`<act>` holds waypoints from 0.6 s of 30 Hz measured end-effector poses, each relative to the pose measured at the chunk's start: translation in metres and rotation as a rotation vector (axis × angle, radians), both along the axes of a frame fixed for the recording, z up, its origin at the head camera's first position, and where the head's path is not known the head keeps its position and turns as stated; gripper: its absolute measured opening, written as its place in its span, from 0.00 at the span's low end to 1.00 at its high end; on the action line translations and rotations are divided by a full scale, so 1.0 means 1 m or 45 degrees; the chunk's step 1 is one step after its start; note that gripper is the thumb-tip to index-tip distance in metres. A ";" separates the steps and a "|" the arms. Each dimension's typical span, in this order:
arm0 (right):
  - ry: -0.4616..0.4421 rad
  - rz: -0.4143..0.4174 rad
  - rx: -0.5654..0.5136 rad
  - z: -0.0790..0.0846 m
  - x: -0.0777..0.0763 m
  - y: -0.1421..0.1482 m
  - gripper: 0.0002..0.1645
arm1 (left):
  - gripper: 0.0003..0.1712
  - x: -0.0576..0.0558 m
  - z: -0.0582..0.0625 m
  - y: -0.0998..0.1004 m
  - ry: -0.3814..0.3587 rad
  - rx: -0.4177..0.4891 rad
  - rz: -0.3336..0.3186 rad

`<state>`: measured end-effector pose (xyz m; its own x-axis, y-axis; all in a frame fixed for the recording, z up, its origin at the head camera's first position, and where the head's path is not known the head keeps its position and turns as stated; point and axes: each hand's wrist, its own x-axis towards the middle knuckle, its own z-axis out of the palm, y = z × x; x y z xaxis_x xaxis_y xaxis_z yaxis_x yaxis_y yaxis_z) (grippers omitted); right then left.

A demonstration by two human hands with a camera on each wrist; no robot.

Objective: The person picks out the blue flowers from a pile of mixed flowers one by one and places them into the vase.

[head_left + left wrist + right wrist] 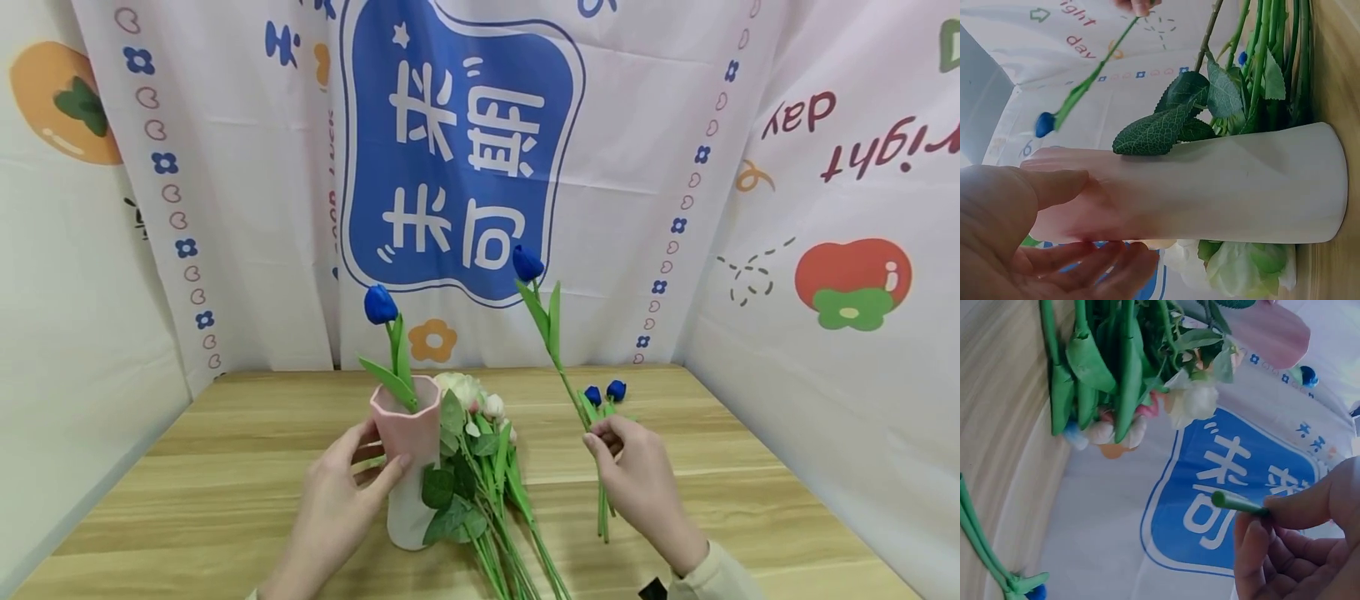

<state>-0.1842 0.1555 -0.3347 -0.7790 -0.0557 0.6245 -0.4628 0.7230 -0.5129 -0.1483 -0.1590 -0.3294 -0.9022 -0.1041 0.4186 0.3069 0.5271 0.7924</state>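
A tall vase [411, 492], pink at the rim and white below, stands upright on the table. My left hand [337, 487] holds it near the top, thumb in front and fingers round the far side. One blue tulip [381, 305] with green leaves rises out of the vase; its lower stem is hidden inside. To the right, my right hand [637, 475] pinches the stem of another blue tulip [528, 263], whose bloom points up and away to the left. In the right wrist view the cut stem end [1235, 502] pokes out past the thumb and forefinger.
A bunch of white and pink flowers [495, 483] with green leaves lies beside the vase, its leaves overlapping it. Two more blue tulips [616, 390] lie behind my right hand. Printed cloth [637, 167] hangs around the wooden table [270, 450]. A small black object [652, 589] sits near the right sleeve.
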 end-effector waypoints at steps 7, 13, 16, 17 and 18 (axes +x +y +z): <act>0.251 0.165 -0.027 0.003 0.015 -0.011 0.06 | 0.32 0.007 0.006 0.003 0.011 0.100 0.183; 0.314 0.254 0.012 0.000 0.021 -0.016 0.05 | 0.15 0.012 0.010 0.005 0.286 0.178 0.298; 0.364 0.270 0.053 -0.002 0.025 -0.019 0.06 | 0.08 0.014 0.010 0.007 0.429 0.153 0.234; 0.385 0.273 0.071 -0.003 0.026 -0.020 0.06 | 0.07 0.015 0.009 0.008 0.454 0.142 0.202; 0.405 0.277 0.085 -0.004 0.027 -0.022 0.06 | 0.06 0.016 0.009 0.009 0.478 0.135 0.163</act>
<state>-0.1572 0.1339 -0.3390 -0.5124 -0.2469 0.8225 -0.7376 0.6171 -0.2742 -0.1322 -0.1499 -0.3206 -0.6658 -0.2660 0.6971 0.5223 0.5011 0.6900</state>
